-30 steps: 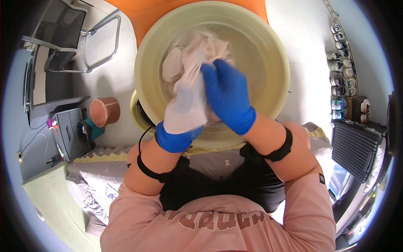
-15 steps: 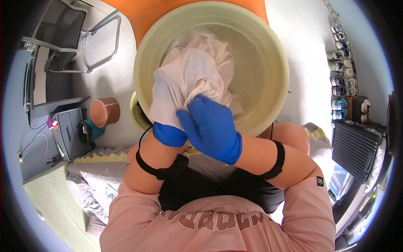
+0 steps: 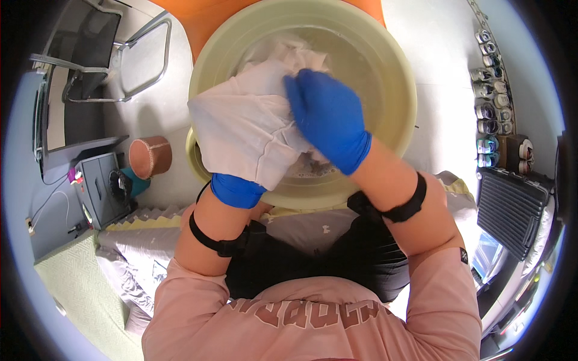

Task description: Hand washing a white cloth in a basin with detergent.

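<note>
A wet pale pink-white cloth (image 3: 241, 120), perhaps a garment, is bunched inside a large cream basin (image 3: 402, 120) of cloudy water. My left hand (image 3: 236, 191), in a blue rubber glove, is under the cloth. Only its cuff shows, and the fingers are hidden. The cloth stretches over that hand to a raised corner at the left rim. On the cloth's right side my right hand (image 3: 331, 117), also gloved in blue, is closed on the fabric, slightly blurred. Some suds (image 3: 316, 169) float below the right wrist, near the basin's front.
The basin rests on an orange surface (image 3: 192, 18). A smaller yellowish tub (image 3: 194, 153) is tucked beside its left side. Farther left are a metal-framed chair (image 3: 144, 60), a brown bin (image 3: 150, 156) and a grey cabinet (image 3: 99, 186). Rows of shoes (image 3: 494, 90) and a black suitcase (image 3: 512, 213) line the right.
My right hand has moved up and right, away from the left cuff, along the cloth. The cloth now spreads wider over my left hand, its corner reaching farther left.
</note>
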Demonstrator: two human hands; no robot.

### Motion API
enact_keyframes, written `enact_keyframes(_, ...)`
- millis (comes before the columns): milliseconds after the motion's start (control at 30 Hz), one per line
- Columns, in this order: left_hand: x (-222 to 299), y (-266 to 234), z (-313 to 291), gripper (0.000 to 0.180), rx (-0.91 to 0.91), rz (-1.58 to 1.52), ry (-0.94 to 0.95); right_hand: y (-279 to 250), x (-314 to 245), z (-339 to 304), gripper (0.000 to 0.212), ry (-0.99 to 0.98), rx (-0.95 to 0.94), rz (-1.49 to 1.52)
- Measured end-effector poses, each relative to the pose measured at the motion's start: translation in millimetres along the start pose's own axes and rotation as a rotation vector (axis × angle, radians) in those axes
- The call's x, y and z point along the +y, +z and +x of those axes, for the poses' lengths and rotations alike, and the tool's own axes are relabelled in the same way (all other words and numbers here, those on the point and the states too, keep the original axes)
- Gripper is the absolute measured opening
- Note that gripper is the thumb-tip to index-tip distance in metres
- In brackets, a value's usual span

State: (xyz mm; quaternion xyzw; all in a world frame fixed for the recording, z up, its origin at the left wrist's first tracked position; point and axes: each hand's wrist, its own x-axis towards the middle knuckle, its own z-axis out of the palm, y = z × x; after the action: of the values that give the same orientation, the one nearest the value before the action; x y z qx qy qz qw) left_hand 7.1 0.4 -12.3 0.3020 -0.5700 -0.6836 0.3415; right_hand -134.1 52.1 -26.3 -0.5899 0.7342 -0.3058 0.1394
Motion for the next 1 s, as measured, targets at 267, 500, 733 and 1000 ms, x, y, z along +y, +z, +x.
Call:
enact_keyframes(267,0.4,4.7,-3.6,0.046,0.018,0.143,0.073,11.0,-29.3,-29.4,0.019,-0.186,0.155,0.039)
enact_keyframes(500,3.2,-23.7,-4.2,0.048,-0.089,0.722,0.247,-20.5,6.1,0.0,0.032,0.063,0.267,0.093)
enact_keyframes(733,-6.9,-62.6,1.5,0.051,-0.131,0.765,0.178,-58.9,80.5,18.9,0.044,0.222,0.252,0.167)
enact_keyframes(1000,-21.5,-87.2,-5.0,0.062,-0.274,0.304,-0.112,-76.9,47.5,3.1,0.056,0.28,-0.648,0.311)
